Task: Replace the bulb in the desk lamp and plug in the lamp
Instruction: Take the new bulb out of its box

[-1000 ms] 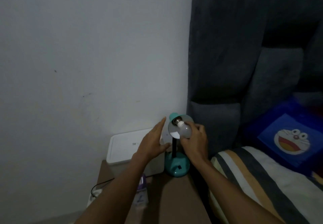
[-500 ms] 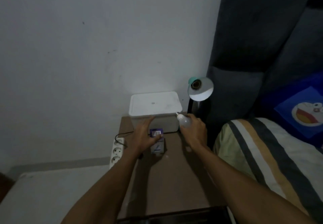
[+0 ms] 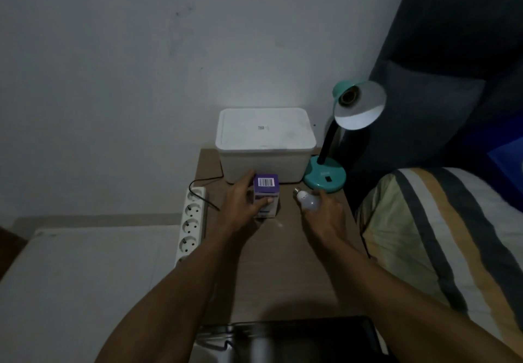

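The teal desk lamp stands at the back right of the brown bedside table. Its shade tilts toward me and the socket inside is bare. My right hand holds a white bulb low over the table, screw base pointing left, just in front of the lamp's base. My left hand grips a small purple bulb box with a barcode on top, standing on the table in front of the white box.
A white lidded box sits against the wall behind the purple box. A white power strip with several sockets hangs along the table's left edge, a black cord beside it. A striped bed lies right. A dark object is nearest me.
My right hand unscrewed the bulb from the lamp and brought it down to the table. My left hand left the shade and took hold of the purple box. The view tilted down.
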